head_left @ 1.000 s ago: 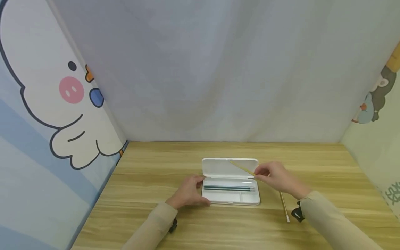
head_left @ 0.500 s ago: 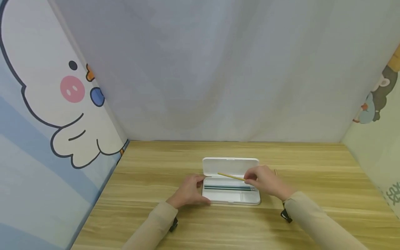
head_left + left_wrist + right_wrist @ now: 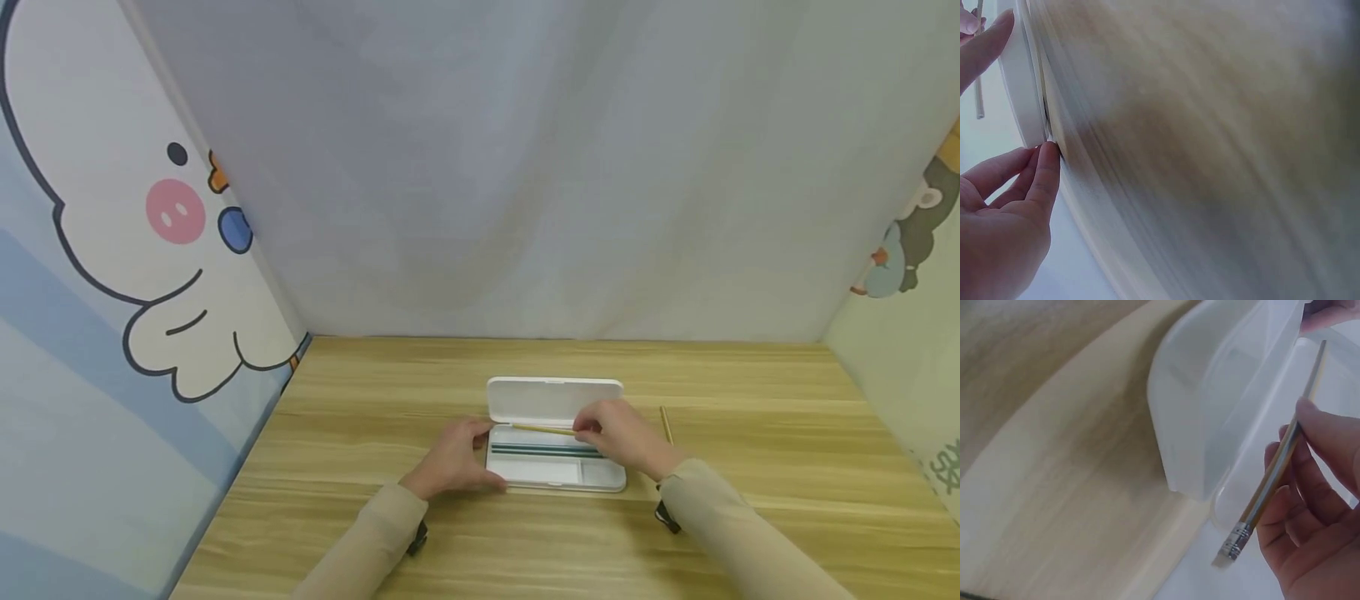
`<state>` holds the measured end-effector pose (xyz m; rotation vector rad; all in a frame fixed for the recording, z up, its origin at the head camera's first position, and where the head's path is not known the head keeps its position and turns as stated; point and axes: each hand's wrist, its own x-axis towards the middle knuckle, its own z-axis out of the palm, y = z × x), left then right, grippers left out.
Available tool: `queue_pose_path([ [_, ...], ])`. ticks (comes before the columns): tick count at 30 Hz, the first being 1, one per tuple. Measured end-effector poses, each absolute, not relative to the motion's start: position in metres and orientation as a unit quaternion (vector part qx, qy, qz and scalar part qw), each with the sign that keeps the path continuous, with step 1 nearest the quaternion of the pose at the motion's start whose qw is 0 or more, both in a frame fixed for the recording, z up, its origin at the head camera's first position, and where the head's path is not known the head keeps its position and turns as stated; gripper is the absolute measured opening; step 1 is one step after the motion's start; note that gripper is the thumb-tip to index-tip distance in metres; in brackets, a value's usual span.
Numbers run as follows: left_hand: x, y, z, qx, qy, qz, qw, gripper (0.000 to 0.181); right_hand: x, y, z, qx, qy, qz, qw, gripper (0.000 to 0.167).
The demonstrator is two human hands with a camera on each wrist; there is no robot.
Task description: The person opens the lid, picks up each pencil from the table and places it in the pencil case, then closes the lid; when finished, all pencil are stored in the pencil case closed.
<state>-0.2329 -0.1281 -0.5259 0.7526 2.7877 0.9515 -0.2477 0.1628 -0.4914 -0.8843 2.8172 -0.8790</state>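
An open white pencil case lies on the table with its lid raised at the back. My left hand holds the case by its left end, thumb at the front corner and fingers at the rear. Two green pencils lie side by side in the tray. Just above the tray's back edge, my right hand pinches a yellow pencil, its tip pointing left. In the right wrist view, that pencil's metal band and pale eraser stick out from the fingers.
Another gold-coloured pencil lies on the wooden table to the right of the case, partly hidden by the right arm. A grey curtain hangs behind the table, with printed panels at both sides.
My right hand has moved left and the yellow pencil has dropped from before the lid to the tray's back edge, turning nearly level. The left hand stays on the case.
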Motion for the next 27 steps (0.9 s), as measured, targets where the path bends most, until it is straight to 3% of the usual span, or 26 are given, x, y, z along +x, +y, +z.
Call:
queue_pose_path([
  [18,-0.233,-0.127,-0.524,0.244,0.919,0.306,0.055,0.09,-0.247,0.141,-0.509,-0.302,0.925,-0.229,-0.014,0.004],
  [27,-0.233,-0.127,-0.525,0.234,0.926,0.292,0.059,0.09,-0.247,0.133,-0.515,-0.298,0.925,-0.235,-0.011,0.005],
])
